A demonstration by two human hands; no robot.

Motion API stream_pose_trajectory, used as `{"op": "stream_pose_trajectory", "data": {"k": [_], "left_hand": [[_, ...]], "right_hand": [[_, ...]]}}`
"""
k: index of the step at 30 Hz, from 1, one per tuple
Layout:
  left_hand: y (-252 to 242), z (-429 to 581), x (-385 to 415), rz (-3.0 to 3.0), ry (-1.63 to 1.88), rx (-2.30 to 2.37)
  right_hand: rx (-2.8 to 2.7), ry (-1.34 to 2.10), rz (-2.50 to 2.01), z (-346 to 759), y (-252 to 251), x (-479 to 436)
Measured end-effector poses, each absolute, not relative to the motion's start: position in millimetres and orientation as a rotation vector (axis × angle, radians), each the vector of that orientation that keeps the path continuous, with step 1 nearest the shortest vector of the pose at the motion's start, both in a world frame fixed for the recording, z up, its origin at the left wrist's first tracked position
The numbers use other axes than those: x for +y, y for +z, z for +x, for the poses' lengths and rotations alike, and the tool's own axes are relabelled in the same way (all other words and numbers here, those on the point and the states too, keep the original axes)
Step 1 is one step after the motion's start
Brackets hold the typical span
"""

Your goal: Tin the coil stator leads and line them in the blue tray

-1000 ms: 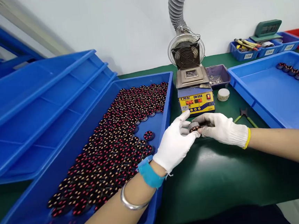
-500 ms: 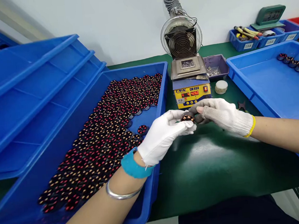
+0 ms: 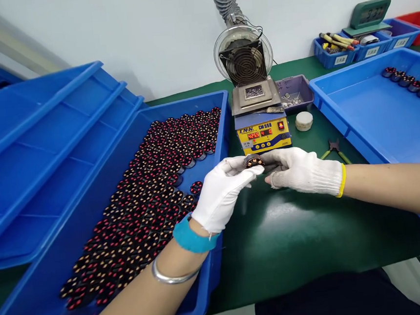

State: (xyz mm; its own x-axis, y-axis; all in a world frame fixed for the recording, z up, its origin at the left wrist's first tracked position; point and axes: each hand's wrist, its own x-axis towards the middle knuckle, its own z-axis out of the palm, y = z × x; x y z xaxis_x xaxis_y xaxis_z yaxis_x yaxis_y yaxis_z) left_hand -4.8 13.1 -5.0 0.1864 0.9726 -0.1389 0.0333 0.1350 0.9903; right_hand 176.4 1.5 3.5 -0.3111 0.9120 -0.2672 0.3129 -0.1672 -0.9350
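Observation:
Both hands wear white gloves and meet over the green mat (image 3: 297, 228), just in front of the yellow and blue solder pot unit (image 3: 263, 134). My left hand (image 3: 223, 192) and my right hand (image 3: 299, 169) pinch one small round black part with copper windings (image 3: 253, 162) between their fingertips. A blue tray (image 3: 42, 299) on the left holds several rows of the same black and red round parts (image 3: 151, 202). A second blue tray (image 3: 375, 113) on the right carries a short row of such parts (image 3: 409, 83) at its far edge.
Empty blue trays (image 3: 39, 143) are stacked tilted at the left. A fume fan with a hose (image 3: 243, 59) stands behind the solder pot, beside a purple dish (image 3: 294, 91) and a small white round tin (image 3: 304, 120). Green-handled pliers (image 3: 334, 149) lie on the mat. Small bins (image 3: 365, 46) line the back right.
Both hands stayed closed together on the small round part and shifted a little left and nearer the solder pot unit. The camera view also shifted.

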Motion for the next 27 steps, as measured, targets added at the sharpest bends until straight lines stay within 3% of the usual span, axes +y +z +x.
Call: {"op": "stream_pose_trajectory", "data": {"k": [7,13,20,27], "left_hand": [[-9,-5,14,1.135,1.013,1.157],[-6,-4,12,1.203,1.025,1.174],[-5,-4,13,1.162,1.027,1.188],[5,1,4,1.239,1.043,1.229]], "right_hand": [[-1.702,1.213,-1.620,184,-6,11],[-1.680,1.296,-1.548,181,-4,6],[-1.553,1.030,-1.503,192,2,11],[-1.773,1.163,-1.473,191,3,9]]}}
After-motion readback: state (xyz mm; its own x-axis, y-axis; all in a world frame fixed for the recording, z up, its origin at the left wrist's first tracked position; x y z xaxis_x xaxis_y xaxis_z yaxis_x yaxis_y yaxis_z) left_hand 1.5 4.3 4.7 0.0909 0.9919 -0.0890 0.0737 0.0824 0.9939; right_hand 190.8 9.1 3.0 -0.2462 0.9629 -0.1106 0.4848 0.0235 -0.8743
